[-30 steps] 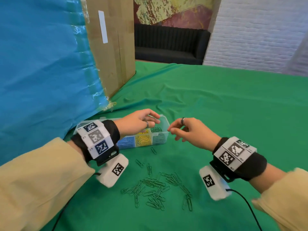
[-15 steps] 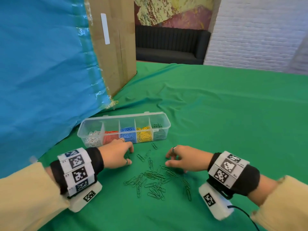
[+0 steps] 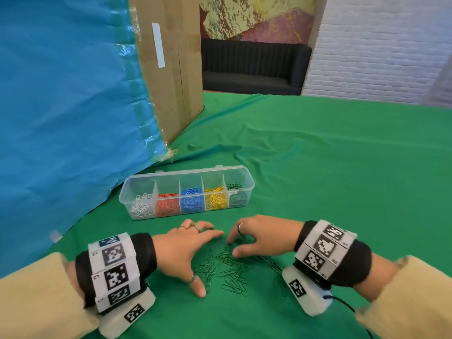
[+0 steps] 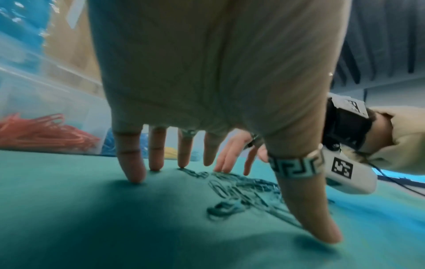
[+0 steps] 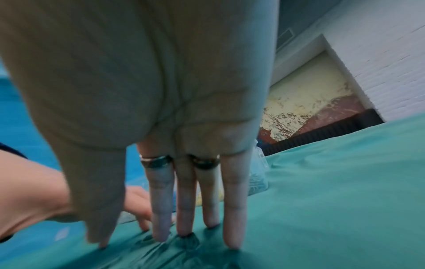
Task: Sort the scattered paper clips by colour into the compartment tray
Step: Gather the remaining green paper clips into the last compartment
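Both hands (image 3: 215,250) spread, fingertips on green clips (image 3: 227,267); tray (image 3: 187,192) beyond, cardboard box (image 3: 168,69) behind.

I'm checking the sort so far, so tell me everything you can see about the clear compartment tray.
The compartment tray is a long, clear plastic box with rounded corners, lying flat and open on the green cloth, beyond both hands and touched by neither. Four dividers split it into five compartments in a row. From the person's left they hold white, red, blue, yellow and dark green paper clips, each colour kept apart. Two small tabs stick out of its far rim. No lid shows.
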